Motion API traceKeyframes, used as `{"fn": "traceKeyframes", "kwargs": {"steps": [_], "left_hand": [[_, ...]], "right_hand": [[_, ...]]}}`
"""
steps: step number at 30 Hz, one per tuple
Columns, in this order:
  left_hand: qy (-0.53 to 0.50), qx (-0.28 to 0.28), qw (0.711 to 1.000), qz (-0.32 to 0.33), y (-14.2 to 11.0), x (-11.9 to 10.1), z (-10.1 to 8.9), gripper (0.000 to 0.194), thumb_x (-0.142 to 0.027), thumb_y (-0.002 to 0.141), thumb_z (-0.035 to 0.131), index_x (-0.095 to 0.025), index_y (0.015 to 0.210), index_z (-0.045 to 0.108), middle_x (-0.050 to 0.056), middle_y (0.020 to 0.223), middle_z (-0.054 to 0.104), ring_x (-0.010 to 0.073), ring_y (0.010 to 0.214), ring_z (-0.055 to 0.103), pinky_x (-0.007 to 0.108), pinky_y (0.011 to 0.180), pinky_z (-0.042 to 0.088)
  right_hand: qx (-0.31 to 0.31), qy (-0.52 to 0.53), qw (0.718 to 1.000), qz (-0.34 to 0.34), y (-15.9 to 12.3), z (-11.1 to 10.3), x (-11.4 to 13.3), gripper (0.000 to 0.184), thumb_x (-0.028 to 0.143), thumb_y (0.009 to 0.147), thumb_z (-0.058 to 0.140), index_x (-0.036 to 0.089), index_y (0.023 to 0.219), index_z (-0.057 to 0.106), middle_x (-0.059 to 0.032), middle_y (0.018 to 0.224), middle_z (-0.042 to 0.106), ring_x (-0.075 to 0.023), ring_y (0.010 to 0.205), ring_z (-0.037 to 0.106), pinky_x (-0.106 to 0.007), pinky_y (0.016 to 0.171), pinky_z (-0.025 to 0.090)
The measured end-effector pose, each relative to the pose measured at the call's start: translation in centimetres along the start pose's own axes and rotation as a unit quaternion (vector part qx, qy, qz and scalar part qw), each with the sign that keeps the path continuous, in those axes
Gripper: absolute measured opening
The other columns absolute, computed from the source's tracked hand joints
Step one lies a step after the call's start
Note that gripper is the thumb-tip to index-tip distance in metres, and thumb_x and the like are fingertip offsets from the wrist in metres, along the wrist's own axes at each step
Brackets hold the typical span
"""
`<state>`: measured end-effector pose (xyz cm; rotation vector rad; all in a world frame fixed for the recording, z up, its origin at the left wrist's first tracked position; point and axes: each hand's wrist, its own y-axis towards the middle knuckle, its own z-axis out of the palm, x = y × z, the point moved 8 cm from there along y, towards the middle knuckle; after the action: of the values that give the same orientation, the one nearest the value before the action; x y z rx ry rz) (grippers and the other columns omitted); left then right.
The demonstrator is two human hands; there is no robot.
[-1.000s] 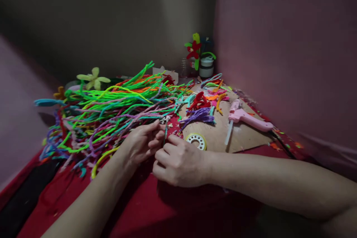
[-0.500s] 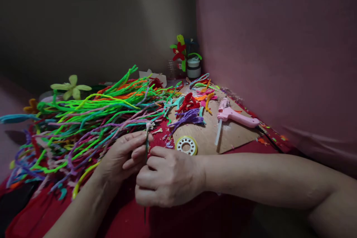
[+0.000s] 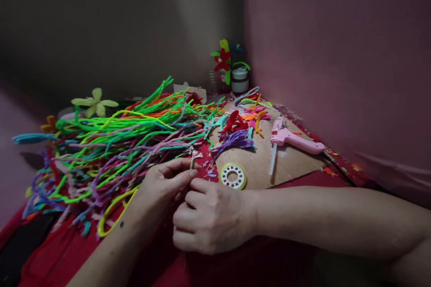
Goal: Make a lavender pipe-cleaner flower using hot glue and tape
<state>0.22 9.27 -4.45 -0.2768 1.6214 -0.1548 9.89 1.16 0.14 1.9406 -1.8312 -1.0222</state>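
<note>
Left hand (image 3: 167,183) and right hand (image 3: 213,216) clamp a thin green stem (image 3: 191,166), white tip (image 3: 194,154) pointing away, beside multicoloured fuzzy strands (image 3: 134,122).

The thin stem (image 3: 192,164) in the fingers (image 3: 182,179) is dull green with a white tip. Fuzzy strands (image 3: 131,123) on the left run neon green, yellow, orange, lilac and turquoise. On the tan board (image 3: 256,168), one bundle is purple (image 3: 237,140), another red (image 3: 233,122). The tape roll (image 3: 240,176) is white, ringed with dark round dots and edged yellow. The glue gun (image 3: 298,140) is pink, its stick (image 3: 273,159) milky. The cloth (image 3: 63,251) is deep red; the far-left flower (image 3: 96,104), pale yellow.
</note>
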Motion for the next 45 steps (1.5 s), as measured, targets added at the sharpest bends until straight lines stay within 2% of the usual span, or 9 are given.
{"fn": "traceKeyframes", "kwargs": {"steps": [5,10,15,19,23,29,36,42,45], "left_hand": [[-0.031,0.006,0.999,-0.041,-0.4,0.6,0.3,0.018,-0.025,0.059,0.077,-0.019,0.072,0.066,-0.004,0.050,0.054,0.0063,0.038,0.043,0.016,0.035,0.029],[-0.085,-0.018,0.996,0.009,-0.6,-1.2,-0.6,0.017,-0.022,0.060,0.076,-0.016,0.075,0.070,0.000,0.059,0.061,0.0042,0.042,0.044,0.014,0.037,0.031],[-0.111,-0.025,0.991,0.072,-1.3,-2.9,-1.1,0.017,-0.021,0.063,0.072,-0.016,0.079,0.072,0.001,0.061,0.062,0.0018,0.040,0.036,0.013,0.036,0.029],[-0.099,-0.029,0.990,0.094,-2.1,-3.0,-0.5,0.020,-0.024,0.061,0.074,-0.019,0.080,0.073,0.000,0.058,0.061,0.0042,0.043,0.041,0.015,0.040,0.035],[-0.105,-0.024,0.992,0.068,-2.1,-2.3,-0.1,0.028,-0.026,0.059,0.076,-0.019,0.086,0.072,0.002,0.067,0.065,0.0054,0.046,0.045,0.015,0.041,0.035],[-0.131,0.023,0.990,0.055,-1.1,-2.0,0.0,0.015,-0.026,0.067,0.072,-0.014,0.076,0.069,-0.002,0.052,0.053,0.0037,0.046,0.044,0.012,0.043,0.036],[-0.222,0.026,0.972,0.077,-0.5,-2.9,-1.4,0.011,-0.025,0.074,0.065,-0.014,0.075,0.064,-0.003,0.054,0.047,0.0074,0.050,0.047,0.017,0.047,0.044],[-0.202,0.027,0.978,0.044,0.1,-2.1,-1.5,0.009,-0.016,0.080,0.054,-0.011,0.080,0.061,-0.001,0.059,0.051,0.0024,0.038,0.036,0.012,0.032,0.031],[-0.197,0.025,0.979,0.040,0.1,-1.9,-1.6,0.011,-0.015,0.082,0.051,-0.011,0.080,0.060,0.001,0.064,0.054,0.0002,0.036,0.031,0.011,0.030,0.027]], "right_hand": [[-0.014,-0.011,1.000,0.008,0.0,0.0,-0.2,0.021,0.015,0.087,0.041,0.018,0.079,0.060,-0.0006,0.071,0.054,-0.0156,0.063,0.049,-0.036,0.064,0.033],[-0.075,0.055,0.993,0.071,0.0,-1.3,-1.1,0.020,0.017,0.089,0.041,0.013,0.094,0.059,0.0003,0.068,0.056,-0.0130,0.060,0.048,-0.030,0.062,0.035],[-0.062,0.243,0.915,0.317,-1.3,0.1,-4.8,0.028,0.036,0.087,0.051,0.009,0.083,0.059,-0.0017,0.066,0.059,-0.0100,0.057,0.050,-0.023,0.055,0.037],[-0.037,0.391,0.832,0.391,-2.0,2.0,-5.9,0.021,0.019,0.083,0.054,0.014,0.063,0.053,0.0054,0.053,0.049,-0.0053,0.050,0.043,-0.017,0.050,0.033],[-0.049,0.393,0.825,0.402,-2.3,2.1,-6.5,0.022,0.009,0.077,0.052,0.014,0.057,0.047,0.0062,0.054,0.042,-0.0046,0.050,0.038,-0.016,0.050,0.031],[0.004,0.393,0.818,0.420,-2.5,2.8,-6.3,0.025,0.024,0.086,0.052,0.014,0.063,0.054,0.0053,0.055,0.045,-0.0052,0.051,0.040,-0.018,0.051,0.030],[0.105,0.117,0.891,0.427,-3.5,-1.3,-11.2,0.015,0.018,0.084,0.051,0.014,0.077,0.063,-0.0042,0.076,0.059,-0.0105,0.064,0.048,-0.023,0.059,0.033],[0.325,-0.096,0.813,0.473,-8.2,-2.6,-16.1,0.011,0.024,0.075,0.062,0.017,0.080,0.068,-0.0105,0.078,0.064,-0.0183,0.065,0.054,-0.028,0.053,0.030],[0.350,-0.111,0.790,0.490,-9.7,-2.2,-16.3,0.012,0.017,0.075,0.057,0.017,0.080,0.068,-0.0114,0.077,0.066,-0.0187,0.062,0.055,-0.028,0.050,0.028]]}}
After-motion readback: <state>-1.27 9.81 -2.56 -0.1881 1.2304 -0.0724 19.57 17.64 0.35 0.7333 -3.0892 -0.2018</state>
